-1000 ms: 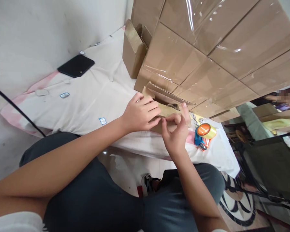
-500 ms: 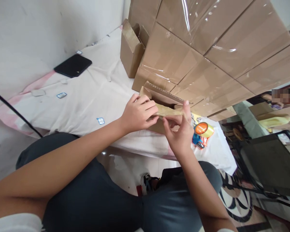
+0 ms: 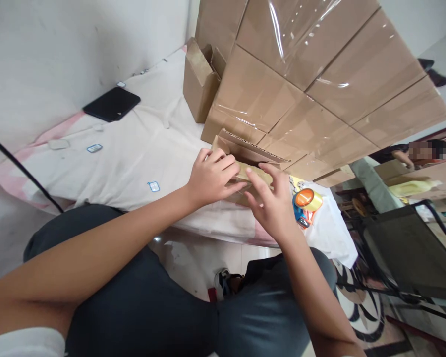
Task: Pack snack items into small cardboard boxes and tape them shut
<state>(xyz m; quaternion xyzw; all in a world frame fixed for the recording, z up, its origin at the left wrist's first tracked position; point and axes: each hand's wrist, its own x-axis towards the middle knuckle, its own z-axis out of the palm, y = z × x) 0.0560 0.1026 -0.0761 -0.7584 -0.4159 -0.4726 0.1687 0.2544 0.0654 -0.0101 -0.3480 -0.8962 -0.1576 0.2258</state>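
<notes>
White cloth [image 3: 132,158] is bearing an assembled, unclosed box [image 3: 252,150], left hand [image 3: 212,177] gripping its rim, right hand [image 3: 273,202] showing parted fingers

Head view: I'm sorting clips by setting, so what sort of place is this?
Likely a small packing area; home or workshop, I cannot tell. The stack of cardboard boxes, the open box in front of it and the tape roll nearby suggest it.

Carton [image 3: 241,141] before stacked boxes [image 3: 271,79], tape dispenser [image 3: 306,199] at right, slab [image 3: 111,104] left
</notes>
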